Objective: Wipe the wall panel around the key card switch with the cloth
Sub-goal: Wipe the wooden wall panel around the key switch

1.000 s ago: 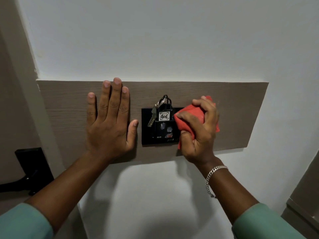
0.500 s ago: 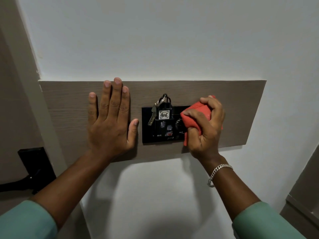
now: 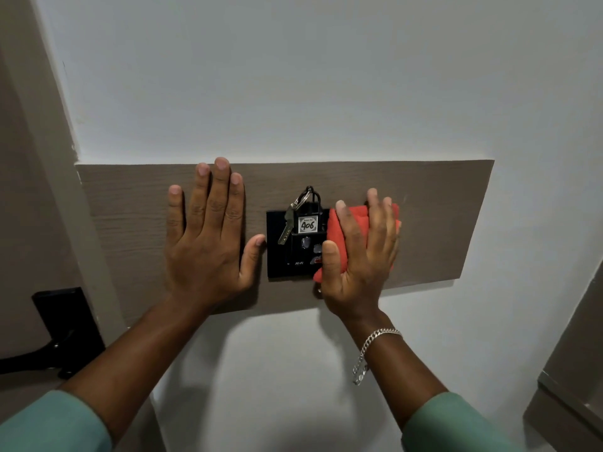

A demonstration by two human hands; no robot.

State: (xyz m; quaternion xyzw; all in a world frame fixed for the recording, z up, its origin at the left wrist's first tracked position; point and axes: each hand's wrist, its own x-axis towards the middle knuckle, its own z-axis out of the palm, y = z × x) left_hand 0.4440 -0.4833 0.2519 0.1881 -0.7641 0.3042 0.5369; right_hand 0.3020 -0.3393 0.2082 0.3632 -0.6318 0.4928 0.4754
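Tag [image 3: 308, 225] reads "406" | switch [image 3: 293, 256] "Hi-Fi" | right hand [image 3: 359, 256] flat, pressing cloth [image 3: 346, 230] | left hand [image 3: 208, 243] spread

I can read two things. The little white tag [image 3: 307, 224] on my key fob says 406 — a line of tiny words above it is too small to read. Low on the black key card switch [image 3: 277, 256] it says Hi-Fi — in small white letters.

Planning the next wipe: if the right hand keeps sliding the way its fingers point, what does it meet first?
The right hand points up the wooden wall panel. Bare panel lies ahead, then its top edge and the white wall; the way looks free.
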